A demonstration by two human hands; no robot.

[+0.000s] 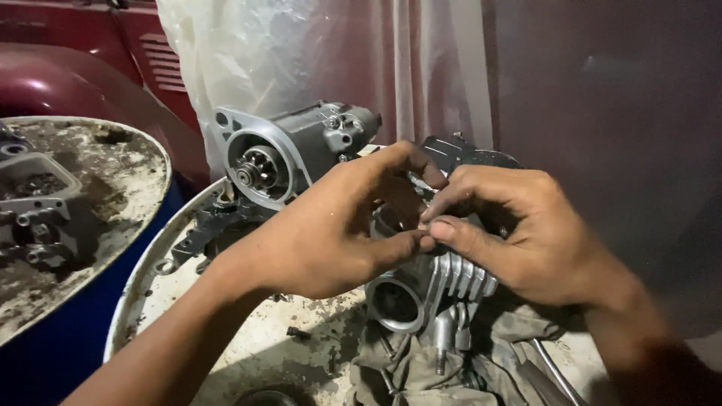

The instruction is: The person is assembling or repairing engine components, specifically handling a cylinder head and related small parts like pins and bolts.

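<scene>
A tiny part (423, 223), too small to tell, is sitting pinched between the left hand (331, 225) and the right hand (519, 233), just above a finned engine piece (444, 282). A rag (421, 361) is lying underneath it on the drum lid (248, 346). A starter motor (293, 150) is resting behind, partly hiding the plastic sheet (301, 53).

- We take the round white drum top (248, 353) as our landmark.
- On it, at the middle, stands the finned grey metal cylinder head (444, 282), partly on a crumpled grey rag (421, 368).
- Our left hand (331, 225) and right hand (519, 233) meet just above that head.
- Behind it, at the drum's far edge, sits the grey starter motor (293, 154).
- Left of the drum stands a second, grimy blue drum (90, 248).
</scene>
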